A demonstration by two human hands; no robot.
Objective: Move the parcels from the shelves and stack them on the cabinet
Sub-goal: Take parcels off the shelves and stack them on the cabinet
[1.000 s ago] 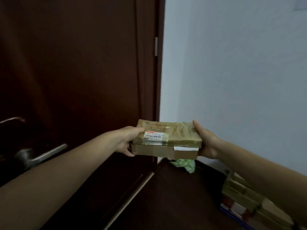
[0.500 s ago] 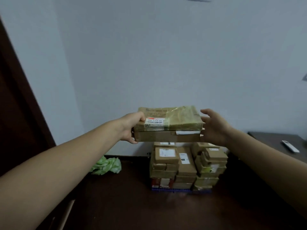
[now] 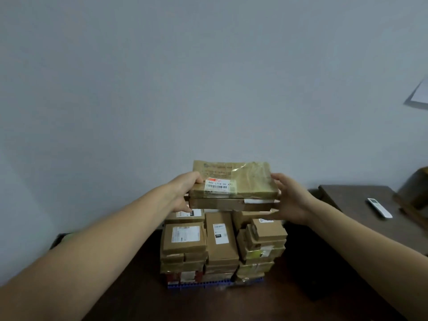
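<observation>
2 stacked parcels held above parcel pile on dark cabinet, left hand gripping left end, right hand spread-fingered against right end

Parcel hides fingers of left hand and rear top of stack. Stack labels too small to read. Paper and brown object cut off at right edge.

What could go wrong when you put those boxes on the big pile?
The plastic-wrapped parcel rests on the brown cardboard box. It could slide off, since the right hand looks loose at the end. The pile of brown parcels has uneven tops, so the load might tip there.
</observation>
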